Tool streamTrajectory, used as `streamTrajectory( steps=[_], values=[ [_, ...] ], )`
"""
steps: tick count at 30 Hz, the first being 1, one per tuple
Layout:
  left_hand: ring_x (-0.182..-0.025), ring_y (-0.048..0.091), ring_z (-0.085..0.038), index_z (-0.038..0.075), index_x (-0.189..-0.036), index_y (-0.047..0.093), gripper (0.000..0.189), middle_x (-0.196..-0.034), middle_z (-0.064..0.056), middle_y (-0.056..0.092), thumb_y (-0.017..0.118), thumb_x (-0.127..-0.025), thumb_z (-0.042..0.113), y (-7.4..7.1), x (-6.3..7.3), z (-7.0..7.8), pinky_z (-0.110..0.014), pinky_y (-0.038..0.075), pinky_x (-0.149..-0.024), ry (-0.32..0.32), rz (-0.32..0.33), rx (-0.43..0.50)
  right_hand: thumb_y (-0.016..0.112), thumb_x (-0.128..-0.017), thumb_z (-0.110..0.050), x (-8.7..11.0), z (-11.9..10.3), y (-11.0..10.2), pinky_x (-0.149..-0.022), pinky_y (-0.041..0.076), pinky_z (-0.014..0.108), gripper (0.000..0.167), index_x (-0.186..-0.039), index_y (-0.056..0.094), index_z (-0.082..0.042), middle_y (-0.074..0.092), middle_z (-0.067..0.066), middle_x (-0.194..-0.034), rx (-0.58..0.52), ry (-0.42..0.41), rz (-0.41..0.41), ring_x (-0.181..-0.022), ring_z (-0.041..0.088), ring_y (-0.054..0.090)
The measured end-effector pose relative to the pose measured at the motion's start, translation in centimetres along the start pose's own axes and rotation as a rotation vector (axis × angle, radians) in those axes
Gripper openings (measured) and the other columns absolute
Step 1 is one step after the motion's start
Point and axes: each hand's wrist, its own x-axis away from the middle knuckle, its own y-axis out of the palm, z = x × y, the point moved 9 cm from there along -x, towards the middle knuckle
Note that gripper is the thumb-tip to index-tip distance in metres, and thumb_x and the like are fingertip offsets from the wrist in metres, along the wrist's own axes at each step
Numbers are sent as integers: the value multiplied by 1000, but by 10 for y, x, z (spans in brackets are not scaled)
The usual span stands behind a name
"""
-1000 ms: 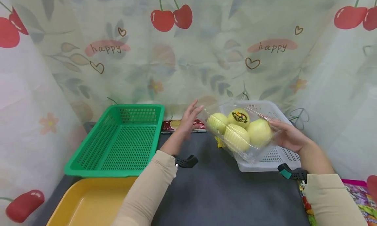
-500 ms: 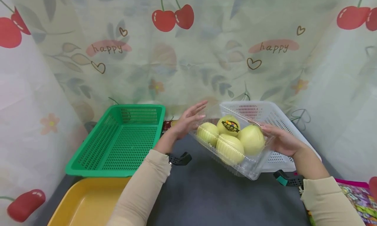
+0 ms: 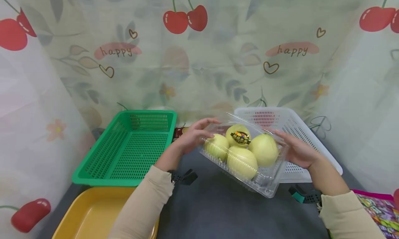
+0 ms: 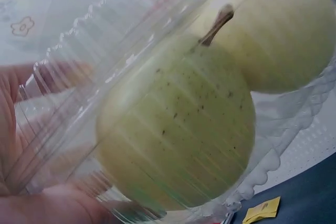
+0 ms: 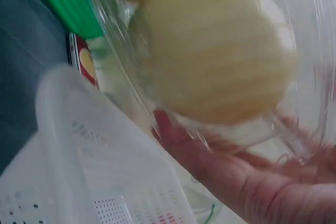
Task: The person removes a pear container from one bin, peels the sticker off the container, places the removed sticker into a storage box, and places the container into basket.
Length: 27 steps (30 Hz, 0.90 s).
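Note:
A clear plastic clamshell box [image 3: 269,187] holding several pale yellow-green pears [image 3: 242,162] is raised over the dark table, tilted with its right end lower. One pear bears a black-and-gold label [image 3: 240,138]. My left hand [image 3: 194,136] grips the box's left end; the left wrist view has its thumb and fingers on either side of the ribbed plastic, beside a speckled pear [image 4: 178,124] with a brown stem. At the other end my right hand [image 3: 300,150] holds the box, thumb and fingers around its side in the right wrist view.
Behind the box on the right stands a white perforated basket [image 3: 303,133]. A green basket [image 3: 78,175] is at left, a yellow tub [image 3: 65,221] in front of it. A dark red package [image 3: 179,132] lies at the back, a colourful bag [image 3: 374,211] at front right, a yellow packet [image 4: 262,211] on the table.
The box has come left and nearer, away from over the white basket. My left hand, apart from it at first, has taken hold of its left end. The white basket has shifted right.

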Motion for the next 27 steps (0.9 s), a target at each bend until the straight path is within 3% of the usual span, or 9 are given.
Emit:
streamTrajectory(
  steps=[4,7,9,11,13,16,20,23,27],
  values=[
    [-143,19,-25,1,-131,44,46,-155,-1,24,51,-86,3,-3,9,0,-40,43,-91,-1,77,10,24,-102,-33,0,-2,-4,-94,42,53,48,-149,12,-32,15,8,-149,49,-24,228,-127,27,44],
    [-142,22,-28,0,-133,44,46,-156,1,21,49,-87,3,-4,16,1,-37,45,-87,15,139,2,40,-99,-21,1,-10,-2,-105,22,64,61,-148,8,-36,-12,15,-154,98,-106,418,-141,39,9],
    [-142,20,-28,-1,-133,44,47,-156,2,19,49,-86,2,-3,21,4,-35,46,-85,40,179,-9,47,-95,-14,2,-17,1,-106,25,59,69,-148,10,-36,-20,12,-154,114,-190,533,-141,40,-6],
    [-143,17,-27,0,-133,45,48,-157,2,18,50,-85,1,-3,26,7,-35,47,-85,68,216,-24,51,-93,-10,4,-22,4,-103,37,45,66,-147,20,-32,-15,7,-156,122,-270,637,-141,33,5],
    [-144,14,-25,1,-133,46,49,-157,2,17,52,-84,1,-2,32,10,-37,47,-87,97,247,-40,51,-94,-12,5,-26,8,-89,46,28,55,-144,31,-26,-1,5,-156,127,-327,706,-133,28,27],
    [-145,13,-23,3,-133,48,49,-156,2,19,53,-84,1,-2,41,11,-40,47,-89,121,291,-52,50,-96,-17,7,-26,15,-86,45,29,38,-134,46,-17,14,3,-155,130,-361,748,-130,17,32],
    [-144,16,-25,3,-132,49,48,-156,0,21,53,-84,1,-2,54,12,-46,45,-93,144,330,-77,50,-96,-19,6,-22,23,-101,32,58,24,-119,57,-16,18,3,-156,117,-355,734,-144,16,11],
    [-144,17,-27,1,-130,50,46,-156,-4,21,53,-84,0,0,66,14,-50,42,-99,170,353,-99,48,-97,-18,3,-21,29,-104,19,69,18,-111,59,-17,14,8,-157,118,-355,698,-146,24,5],
    [-143,19,-25,0,-128,51,44,-156,-5,21,53,-84,-1,3,82,17,-53,34,-105,190,382,-108,44,-94,-5,0,-20,42,-104,38,42,24,-112,53,-18,8,15,-156,206,-360,611,-141,39,12]
  ],
)
